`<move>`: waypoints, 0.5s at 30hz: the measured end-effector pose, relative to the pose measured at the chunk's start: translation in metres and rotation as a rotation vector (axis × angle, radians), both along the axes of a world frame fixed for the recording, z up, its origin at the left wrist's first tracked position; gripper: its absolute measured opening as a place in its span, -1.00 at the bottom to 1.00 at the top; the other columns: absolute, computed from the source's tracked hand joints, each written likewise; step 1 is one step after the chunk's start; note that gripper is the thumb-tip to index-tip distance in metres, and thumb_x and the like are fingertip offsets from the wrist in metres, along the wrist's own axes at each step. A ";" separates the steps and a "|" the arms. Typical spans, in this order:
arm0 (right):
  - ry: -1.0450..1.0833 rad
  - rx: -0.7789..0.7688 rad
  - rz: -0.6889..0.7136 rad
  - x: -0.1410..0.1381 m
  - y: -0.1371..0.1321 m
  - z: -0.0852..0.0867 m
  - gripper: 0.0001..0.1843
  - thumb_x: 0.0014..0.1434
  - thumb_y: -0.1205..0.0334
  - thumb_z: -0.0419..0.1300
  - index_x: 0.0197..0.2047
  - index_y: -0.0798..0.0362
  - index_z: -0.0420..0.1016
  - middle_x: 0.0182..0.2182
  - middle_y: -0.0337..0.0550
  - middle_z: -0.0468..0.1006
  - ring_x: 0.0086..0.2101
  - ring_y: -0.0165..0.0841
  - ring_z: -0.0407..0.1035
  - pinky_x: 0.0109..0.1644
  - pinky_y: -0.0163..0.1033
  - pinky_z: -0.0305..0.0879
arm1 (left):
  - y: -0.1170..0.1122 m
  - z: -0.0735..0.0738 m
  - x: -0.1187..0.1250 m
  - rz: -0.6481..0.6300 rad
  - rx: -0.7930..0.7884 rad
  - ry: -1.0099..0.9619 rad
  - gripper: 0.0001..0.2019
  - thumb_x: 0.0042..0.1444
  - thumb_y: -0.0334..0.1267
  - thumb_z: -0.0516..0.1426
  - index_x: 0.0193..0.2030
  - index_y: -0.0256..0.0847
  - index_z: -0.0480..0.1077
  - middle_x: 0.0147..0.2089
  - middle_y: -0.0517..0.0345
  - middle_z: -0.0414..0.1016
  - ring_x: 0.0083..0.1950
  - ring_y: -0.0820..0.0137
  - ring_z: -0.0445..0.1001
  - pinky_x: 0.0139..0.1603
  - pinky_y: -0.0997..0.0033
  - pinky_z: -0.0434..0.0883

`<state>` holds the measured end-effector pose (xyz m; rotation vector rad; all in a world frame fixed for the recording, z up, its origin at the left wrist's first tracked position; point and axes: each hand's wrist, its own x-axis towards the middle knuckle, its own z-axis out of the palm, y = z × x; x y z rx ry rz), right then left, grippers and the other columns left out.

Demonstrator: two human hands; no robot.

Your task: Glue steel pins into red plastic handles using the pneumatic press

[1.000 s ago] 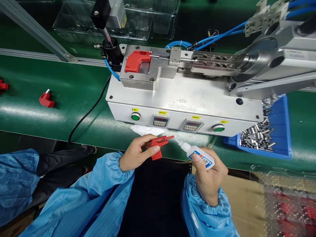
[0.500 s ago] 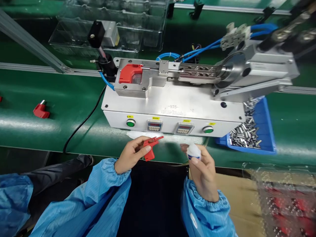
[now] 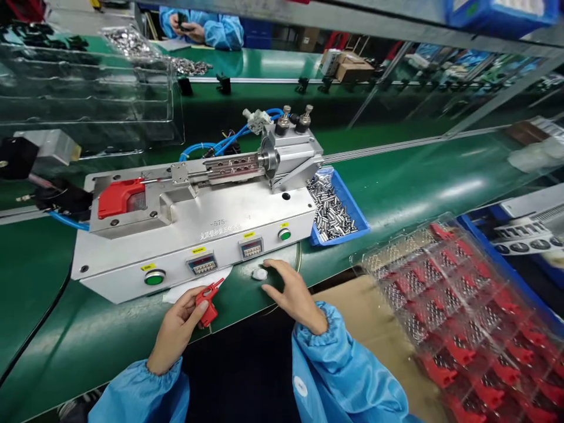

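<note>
My left hand (image 3: 178, 326) pinches a red pistol-shaped plastic part (image 3: 208, 306) at the bench's front edge, its thin prong pointing up and right. My right hand (image 3: 288, 294) is open, thumb and fingers spread beside a small white-topped bottle (image 3: 259, 274) on the bench, apparently not touching it. Beyond both hands stands a metal press machine (image 3: 229, 214) with green buttons and small counters along its front. Another red plastic part (image 3: 118, 197) sits in the fixture at its left end, against a thin rod. White paper or cloth (image 3: 194, 285) lies by the machine's base.
Right of the machine, a blue bin (image 3: 348, 238) holds many small metal cylinders. Clear trays (image 3: 440, 294) with red parts and metal pieces lie at the right, above cardboard (image 3: 359, 317). A black cable (image 3: 42, 323) runs at left. Across the bench is a co-worker's blue sleeve (image 3: 224, 32).
My right hand has let go of the small white-topped bottle, which now stands on the bench. My left hand still holds the red part. The view has swung to the right and up.
</note>
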<state>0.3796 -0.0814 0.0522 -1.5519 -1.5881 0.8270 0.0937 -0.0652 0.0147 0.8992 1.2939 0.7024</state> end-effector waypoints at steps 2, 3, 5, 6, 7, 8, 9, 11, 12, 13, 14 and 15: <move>-0.127 0.027 0.006 0.027 0.007 0.023 -0.73 0.35 0.21 0.26 0.10 -0.02 0.58 -0.08 -0.05 0.70 -0.10 -0.18 0.60 0.10 -0.05 0.54 | -0.001 -0.004 -0.001 -0.026 0.013 -0.011 -0.30 0.04 0.30 0.40 0.10 -0.25 0.54 -0.30 0.10 0.60 -0.39 0.37 0.43 -0.46 0.42 0.41; -0.232 0.036 -0.025 0.043 0.015 0.035 -0.77 0.40 0.20 0.20 0.05 0.01 0.60 -0.14 -0.06 0.70 -0.16 -0.20 0.61 0.04 -0.08 0.55 | -0.002 -0.005 -0.003 -0.038 0.022 -0.018 -0.32 0.07 0.28 0.39 0.11 -0.25 0.54 -0.28 0.09 0.61 -0.38 0.37 0.44 -0.46 0.43 0.41; -0.505 -0.030 -0.113 0.077 0.038 0.056 -0.74 0.43 0.23 0.12 0.02 0.05 0.62 -0.15 -0.05 0.71 -0.16 -0.21 0.60 0.02 -0.12 0.54 | -0.003 -0.007 -0.006 -0.054 0.033 -0.027 -0.35 0.12 0.25 0.38 0.13 -0.24 0.53 -0.26 0.09 0.61 -0.36 0.37 0.45 -0.45 0.43 0.42; -0.567 -0.068 -0.139 0.092 0.053 0.063 -0.72 0.42 0.28 0.10 0.03 0.08 0.63 -0.13 -0.02 0.71 -0.13 -0.18 0.60 0.05 -0.10 0.52 | -0.004 -0.008 -0.008 -0.055 0.033 -0.029 -0.36 0.12 0.24 0.38 0.13 -0.24 0.53 -0.25 0.09 0.62 -0.36 0.36 0.46 -0.44 0.42 0.43; -0.605 -0.102 -0.149 0.105 0.068 0.067 -0.72 0.39 0.34 0.11 0.00 0.09 0.65 -0.12 0.01 0.71 -0.10 -0.16 0.59 0.07 -0.10 0.50 | -0.004 -0.010 -0.010 -0.054 0.032 -0.031 -0.36 0.12 0.24 0.39 0.14 -0.23 0.53 -0.24 0.08 0.62 -0.35 0.35 0.47 -0.44 0.41 0.45; -0.637 -0.150 -0.138 0.117 0.082 0.069 -0.74 0.35 0.40 0.13 -0.07 0.09 0.67 -0.15 0.01 0.71 -0.10 -0.15 0.59 0.07 -0.11 0.48 | -0.005 -0.011 -0.012 -0.052 0.030 -0.034 -0.35 0.11 0.24 0.39 0.14 -0.23 0.52 -0.23 0.08 0.63 -0.34 0.34 0.49 -0.43 0.41 0.46; -0.659 -0.210 -0.107 0.126 0.095 0.067 -0.78 0.29 0.45 0.19 -0.17 0.08 0.68 -0.21 0.00 0.71 -0.12 -0.16 0.59 0.06 -0.14 0.47 | -0.005 -0.013 -0.013 -0.048 0.030 -0.037 -0.34 0.10 0.23 0.40 0.14 -0.23 0.52 -0.22 0.07 0.64 -0.33 0.33 0.50 -0.41 0.40 0.48; -0.693 -0.334 -0.042 0.137 0.116 0.059 -0.86 0.22 0.47 0.30 -0.32 0.08 0.64 -0.32 -0.04 0.69 -0.18 -0.20 0.59 0.02 -0.16 0.47 | -0.005 -0.016 -0.015 -0.041 0.036 -0.040 -0.34 0.08 0.23 0.42 0.14 -0.22 0.51 -0.20 0.07 0.65 -0.30 0.31 0.52 -0.38 0.39 0.50; -0.702 -0.387 -0.016 0.141 0.124 0.054 -0.90 0.23 0.42 0.35 -0.34 0.09 0.62 -0.34 -0.07 0.67 -0.20 -0.22 0.58 0.02 -0.15 0.48 | -0.006 -0.017 -0.016 -0.040 0.039 -0.041 -0.34 0.08 0.22 0.42 0.15 -0.21 0.51 -0.19 0.07 0.65 -0.29 0.31 0.53 -0.36 0.39 0.51; -0.708 -0.427 0.002 0.142 0.129 0.049 -0.89 0.26 0.33 0.39 -0.33 0.10 0.61 -0.33 -0.10 0.66 -0.19 -0.24 0.57 0.04 -0.12 0.48 | -0.006 -0.018 -0.016 -0.039 0.042 -0.043 -0.34 0.08 0.22 0.42 0.15 -0.21 0.51 -0.18 0.06 0.65 -0.29 0.31 0.53 -0.34 0.38 0.52; -0.711 -0.453 0.013 0.143 0.132 0.045 -0.84 0.31 0.24 0.39 -0.30 0.11 0.59 -0.31 -0.12 0.65 -0.18 -0.26 0.57 0.06 -0.09 0.49 | -0.006 -0.018 -0.016 -0.036 0.046 -0.048 -0.34 0.07 0.21 0.42 0.14 -0.22 0.51 -0.17 0.06 0.65 -0.29 0.32 0.52 -0.34 0.38 0.52; -0.709 -0.466 0.019 0.144 0.134 0.042 -0.78 0.35 0.15 0.38 -0.27 0.12 0.58 -0.27 -0.13 0.64 -0.16 -0.27 0.56 0.08 -0.07 0.49 | -0.006 -0.018 -0.015 -0.034 0.049 -0.057 -0.34 0.07 0.22 0.42 0.14 -0.22 0.51 -0.17 0.06 0.65 -0.31 0.33 0.51 -0.34 0.38 0.51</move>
